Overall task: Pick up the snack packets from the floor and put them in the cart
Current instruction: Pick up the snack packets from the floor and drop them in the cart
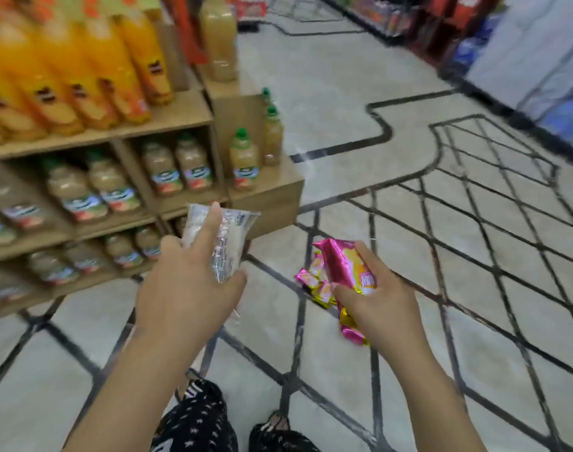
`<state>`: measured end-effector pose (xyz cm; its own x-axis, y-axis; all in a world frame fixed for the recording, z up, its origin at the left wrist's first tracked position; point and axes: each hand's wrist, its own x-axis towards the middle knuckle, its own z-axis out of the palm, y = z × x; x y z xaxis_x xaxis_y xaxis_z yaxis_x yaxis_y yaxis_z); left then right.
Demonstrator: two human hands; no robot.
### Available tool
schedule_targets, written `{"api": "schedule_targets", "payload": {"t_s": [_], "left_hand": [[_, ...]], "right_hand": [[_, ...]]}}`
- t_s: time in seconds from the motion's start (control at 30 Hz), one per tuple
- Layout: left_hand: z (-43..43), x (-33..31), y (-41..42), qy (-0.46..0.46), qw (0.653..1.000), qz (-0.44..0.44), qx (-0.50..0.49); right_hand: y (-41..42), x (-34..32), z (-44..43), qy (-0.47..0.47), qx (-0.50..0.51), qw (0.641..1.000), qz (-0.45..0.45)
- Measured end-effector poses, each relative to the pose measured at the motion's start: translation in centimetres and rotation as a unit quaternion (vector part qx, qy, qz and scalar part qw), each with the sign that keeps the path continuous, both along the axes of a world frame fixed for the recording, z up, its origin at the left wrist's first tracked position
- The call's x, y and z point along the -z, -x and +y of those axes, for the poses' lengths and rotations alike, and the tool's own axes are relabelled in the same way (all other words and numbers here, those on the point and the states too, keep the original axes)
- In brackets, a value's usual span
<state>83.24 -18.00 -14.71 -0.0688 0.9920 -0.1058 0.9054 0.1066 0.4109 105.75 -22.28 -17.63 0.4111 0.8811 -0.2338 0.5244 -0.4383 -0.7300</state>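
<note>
My left hand [194,285] grips a clear white snack packet [213,236], index finger stretched along it and thumb underneath. My right hand [376,298] grips a long pink and gold snack packet [340,272] held above the floor. A smaller pink and yellow packet [314,282] shows just left of the pink one; whether it lies on the tiles or hangs from my right hand I cannot tell. No cart is clearly in view.
Wooden shelves [167,122] with orange and pale juice bottles stand to the left, a low step [269,190] jutting toward the aisle. Tiled floor [474,256] with dark lines spreads ahead and right. More shelving [474,44] runs along the far right. My feet [233,425] are below.
</note>
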Motion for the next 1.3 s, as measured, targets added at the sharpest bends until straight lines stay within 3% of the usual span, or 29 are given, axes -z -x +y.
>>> {"api": "schedule_targets", "payload": {"t_s": [0.43, 0.73, 0.93, 1.3], "left_hand": [[-9.6, 4.5, 19.9, 0.093, 0.971, -0.002, -0.221], [-20.0, 6.4, 37.1, 0.107, 0.918, 0.002, -0.381], [-27.3, 7.1, 44.9, 0.076, 0.856, -0.029, -0.51], [-37.7, 8.8, 54.5, 0.066, 0.709, -0.074, -0.698]], "right_hand": [[22.8, 4.1, 2.7, 0.077, -0.281, 0.957, 0.021], [44.2, 6.1, -0.1, 0.098, -0.459, 0.883, 0.011], [55.6, 7.1, -4.2, 0.109, -0.573, 0.812, -0.01], [75.4, 7.9, -11.0, 0.104, -0.733, 0.669, -0.062]]}}
